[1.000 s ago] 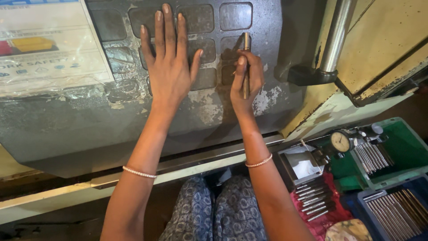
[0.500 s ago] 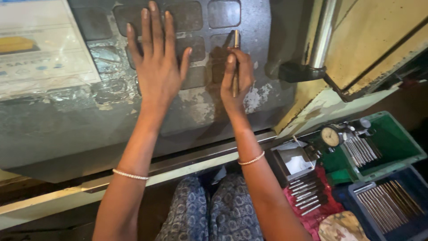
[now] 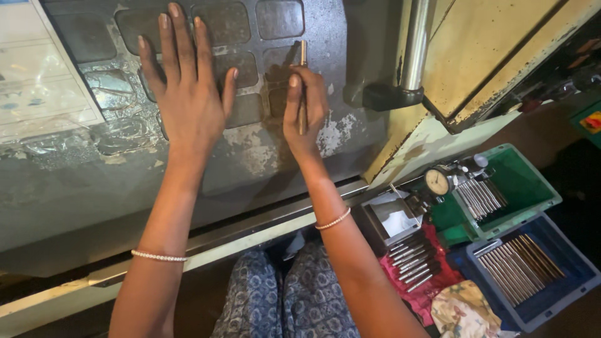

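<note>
Fingers (image 3: 183, 44) of the left hand (image 3: 191, 103) spread wide and pressed flat on the dark grey granite surface plate (image 3: 75, 188), gripping nothing, fingertips reaching toward the far edge over the recessed square pockets (image 3: 280, 17). Right hand (image 3: 305, 112) just beside it, toward the plate's right edge, closed around a slim brass-coloured metal pin (image 3: 303, 62); thumb and fingers pinched on the lower half, upper end poking out above the fist and pointing at the far edge, lying nearly along the plate surface over one pocket. Whether resting on the stone or held just clear, could not tell. Thin beaded bracelets (image 3: 158, 256) worn on both wrists. Laminated sheet (image 3: 44, 81) lay at the plate's far left corner, with crinkled clear plastic beside it. Chrome vertical post (image 3: 414, 44) stood off the plate's right edge, next to a cream-painted machine body (image 3: 488, 56). Lower right, beyond the plate's near edge: dial gauge (image 3: 437, 182) at the rim of a green tray (image 3: 532, 188) holding steel pins (image 3: 479, 197); blue tray (image 3: 563, 275) with a row of more pins; further pins laid on a red cloth (image 3: 432, 281); small steel box (image 3: 391, 219) near them. Patterned blue trousers (image 3: 288, 300) showed between the forearms.
</note>
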